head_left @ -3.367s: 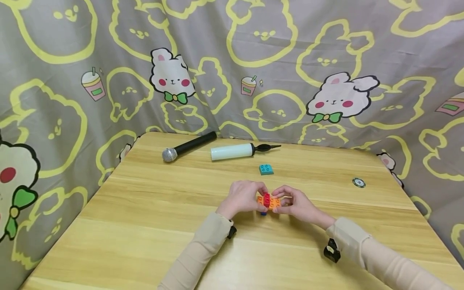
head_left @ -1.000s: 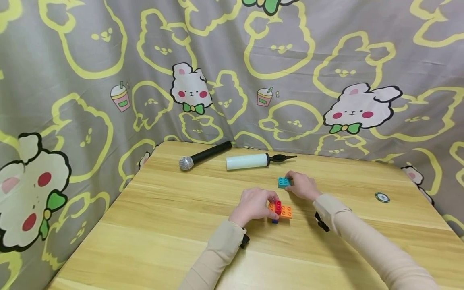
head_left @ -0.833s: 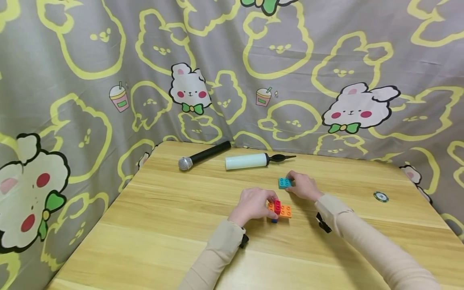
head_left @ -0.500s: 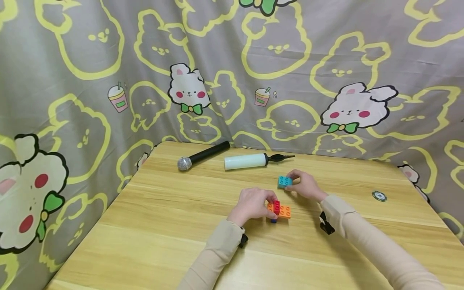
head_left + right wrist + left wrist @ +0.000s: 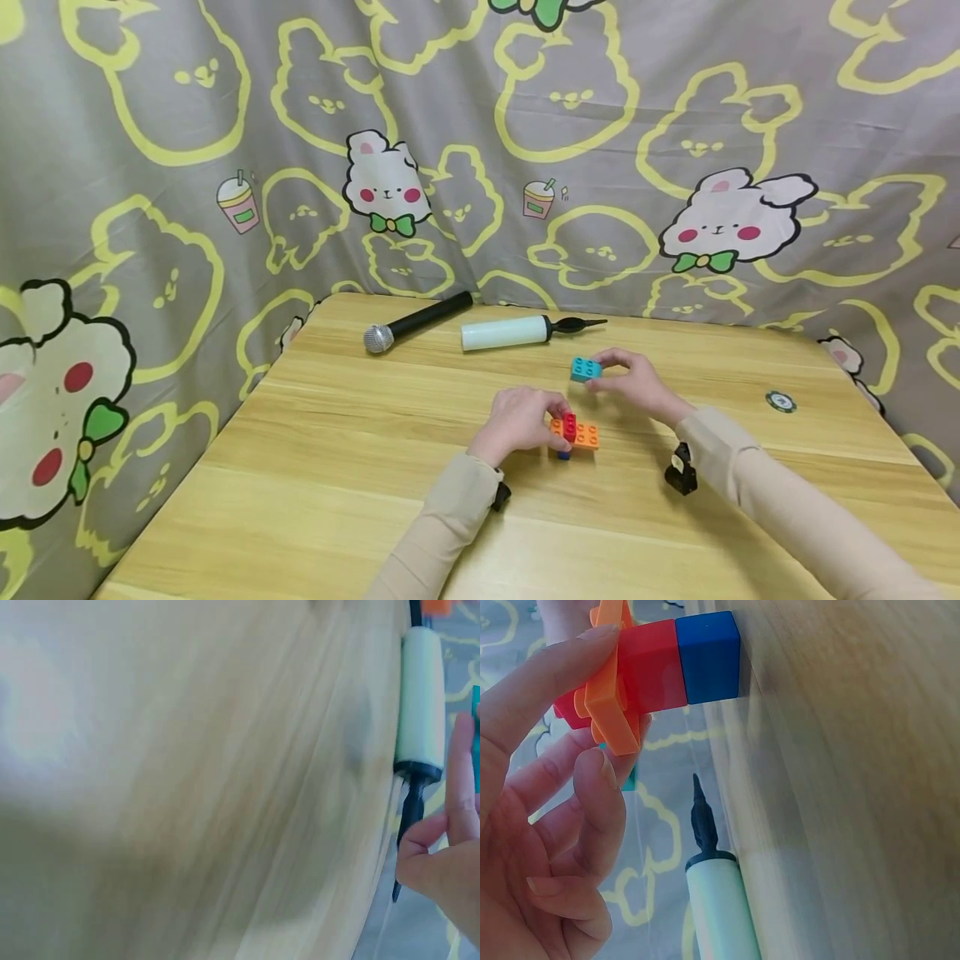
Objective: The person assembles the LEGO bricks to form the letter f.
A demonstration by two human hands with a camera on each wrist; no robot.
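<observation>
In the head view my left hand [image 5: 521,423] pinches a stack of toy building bricks between thumb and fingers. A flat orange brick [image 5: 588,436] lies across the stack, with a small red brick [image 5: 570,427] on top. The left wrist view shows another red brick [image 5: 651,667] under the orange one, and a blue brick [image 5: 709,658] lowest, against the tabletop. Just beyond, my right hand [image 5: 637,387] pinches a teal brick [image 5: 583,369] by its right side, studs facing up. At the right wrist view's edge only a strip of that brick shows.
A microphone [image 5: 416,323] and a pale hand pump [image 5: 506,333] with a black nozzle lie at the back of the wooden table [image 5: 300,467]. A poker chip [image 5: 781,402] lies to the right. A patterned curtain [image 5: 465,100] hangs behind the table.
My right hand has left the orange brick, reached back to the teal brick and taken hold of it, raising it slightly. My left hand keeps its hold on the stack. The head view has shifted.
</observation>
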